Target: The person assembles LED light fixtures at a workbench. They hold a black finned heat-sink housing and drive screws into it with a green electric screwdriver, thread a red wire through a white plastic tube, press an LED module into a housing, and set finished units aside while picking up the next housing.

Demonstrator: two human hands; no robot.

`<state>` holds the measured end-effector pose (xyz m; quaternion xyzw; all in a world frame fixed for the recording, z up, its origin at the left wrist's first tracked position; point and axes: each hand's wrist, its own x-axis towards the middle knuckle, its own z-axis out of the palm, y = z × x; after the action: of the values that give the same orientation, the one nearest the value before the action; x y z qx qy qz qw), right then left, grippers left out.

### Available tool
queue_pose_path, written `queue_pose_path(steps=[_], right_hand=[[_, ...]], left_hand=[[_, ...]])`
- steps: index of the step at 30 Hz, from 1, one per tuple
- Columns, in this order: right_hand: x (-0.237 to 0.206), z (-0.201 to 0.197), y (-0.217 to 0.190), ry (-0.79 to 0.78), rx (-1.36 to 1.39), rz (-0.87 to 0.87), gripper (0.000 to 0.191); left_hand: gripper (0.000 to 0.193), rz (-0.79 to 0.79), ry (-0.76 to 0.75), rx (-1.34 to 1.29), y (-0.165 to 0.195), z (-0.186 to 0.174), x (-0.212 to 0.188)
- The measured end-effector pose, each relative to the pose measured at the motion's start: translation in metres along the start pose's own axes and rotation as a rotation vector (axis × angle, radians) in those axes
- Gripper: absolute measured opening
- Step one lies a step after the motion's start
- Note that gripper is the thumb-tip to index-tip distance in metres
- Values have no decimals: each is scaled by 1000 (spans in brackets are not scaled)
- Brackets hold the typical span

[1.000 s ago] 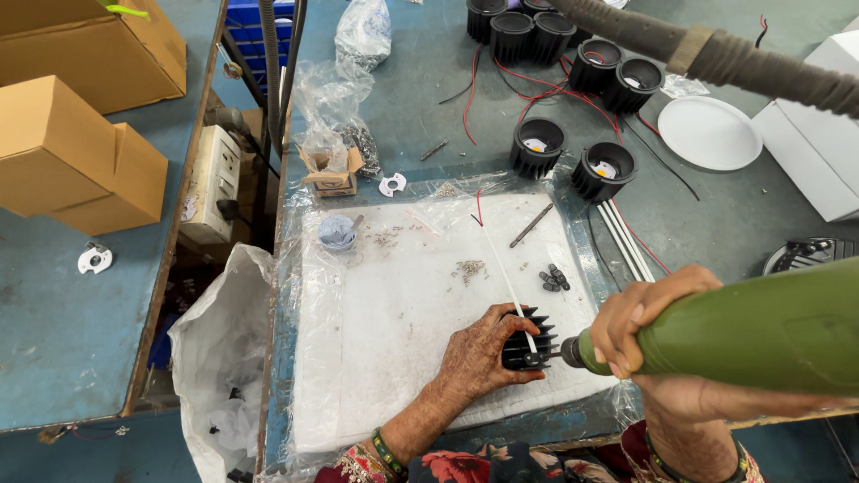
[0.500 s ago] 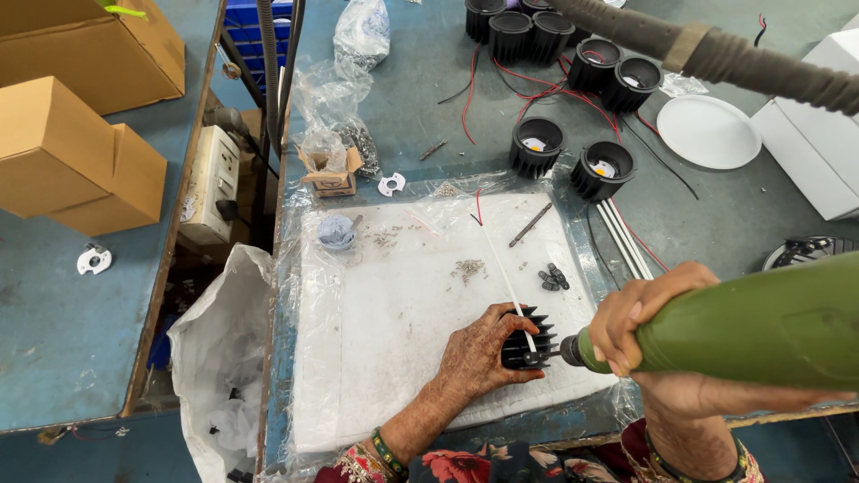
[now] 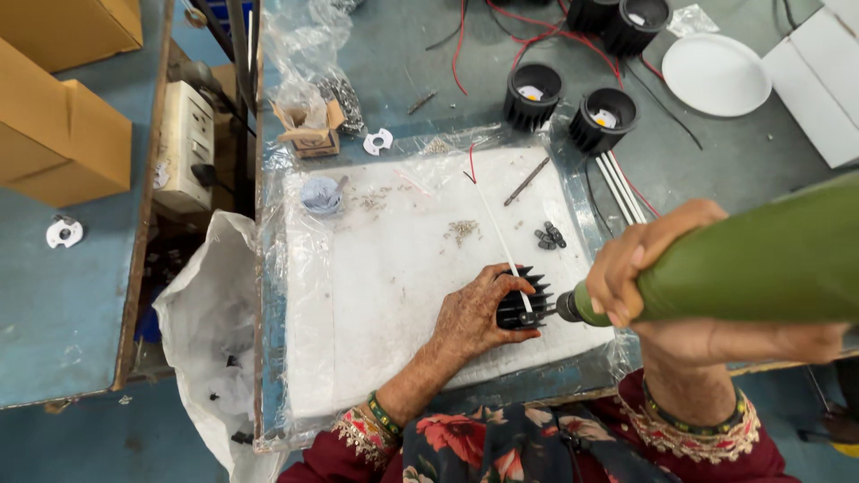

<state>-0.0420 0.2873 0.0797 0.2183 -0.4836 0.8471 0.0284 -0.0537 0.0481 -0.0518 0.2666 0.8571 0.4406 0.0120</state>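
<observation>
My left hand grips a black finned heat sink lying on its side on the white foam mat. A white wire with a red end runs from the heat sink up across the mat. In my right hand is a large green electric screwdriver, its tip pressed against the right end of the heat sink.
Two black housings with red wires stand behind the mat, more further back. Small black parts, a thin rod, a small cup, a white plate, cardboard boxes and a plastic bag surround the mat.
</observation>
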Motion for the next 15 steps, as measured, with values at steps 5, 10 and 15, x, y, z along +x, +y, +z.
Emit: queue_pose_path(steps=[5, 10, 15], right_hand=[[-2, 14, -6, 109, -127, -13, 115], [3, 10, -1, 23, -135, -73, 110], [-6, -8, 12, -16, -119, -138, 100]], left_hand=[[59, 0, 2, 9, 3, -3, 1], [58, -23, -18, -7, 6, -5, 2], [55, -45, -24, -32, 8, -6, 1]])
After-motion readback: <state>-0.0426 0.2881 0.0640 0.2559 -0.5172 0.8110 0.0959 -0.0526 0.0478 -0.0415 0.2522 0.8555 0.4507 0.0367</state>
